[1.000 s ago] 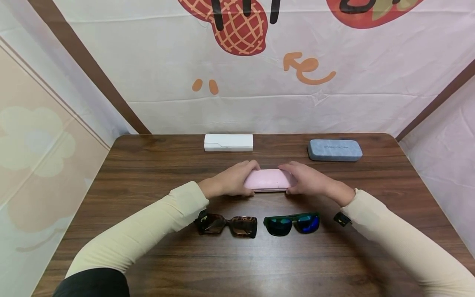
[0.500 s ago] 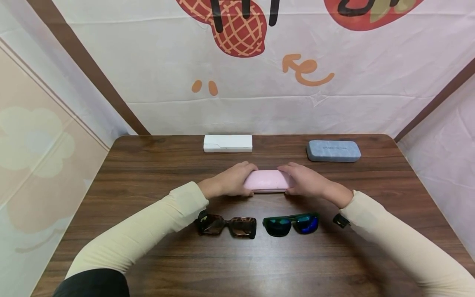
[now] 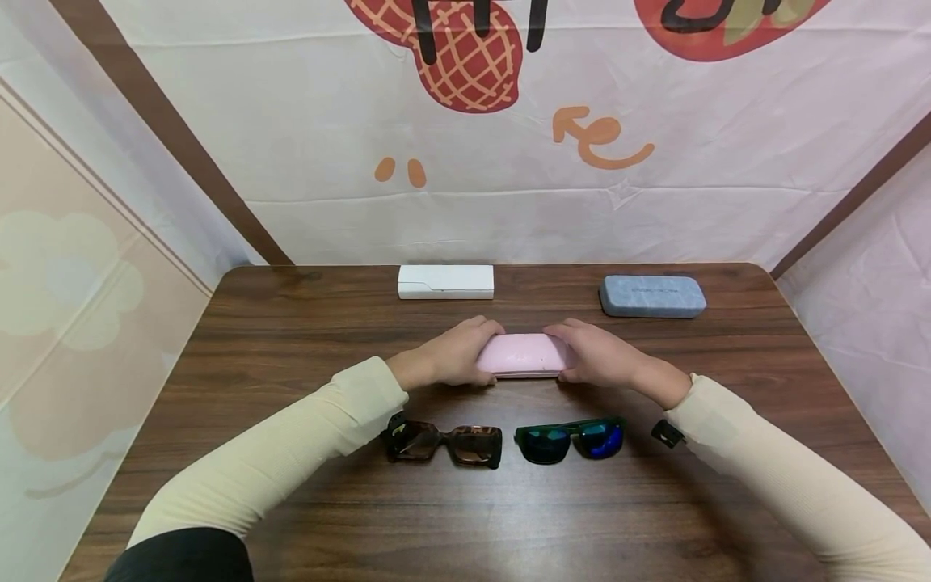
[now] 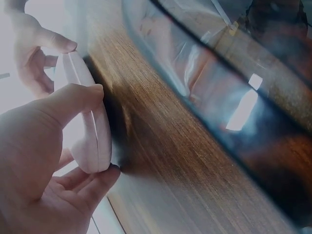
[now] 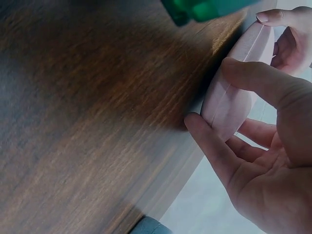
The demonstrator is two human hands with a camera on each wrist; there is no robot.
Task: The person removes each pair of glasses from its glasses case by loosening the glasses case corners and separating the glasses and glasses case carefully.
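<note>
A closed pink glasses case [image 3: 525, 356] lies lengthwise across the middle of the table, a hand at each end. My left hand [image 3: 460, 353] grips its left end, and my right hand [image 3: 602, 356] grips the right end. In the left wrist view the thumb presses the front of the case [image 4: 87, 122] near its seam, with fingers curled round the end. The right wrist view shows the same kind of hold on the case [image 5: 239, 87]. Nearer to me lie tortoiseshell sunglasses [image 3: 473, 446] and, to their right, dark green sunglasses with blue lenses [image 3: 547, 444].
Along the back edge of the brown wooden table [image 3: 305, 501] stand a white case [image 3: 446, 283] and, further right, a blue glasses case [image 3: 652, 297]. Behind the table hangs a printed cloth [image 3: 291, 121]. The tortoiseshell pair lies close to my left sleeve [image 3: 291, 453].
Both hands keep their hold on the pink case, which stays in place. The head view has shifted very slightly.
</note>
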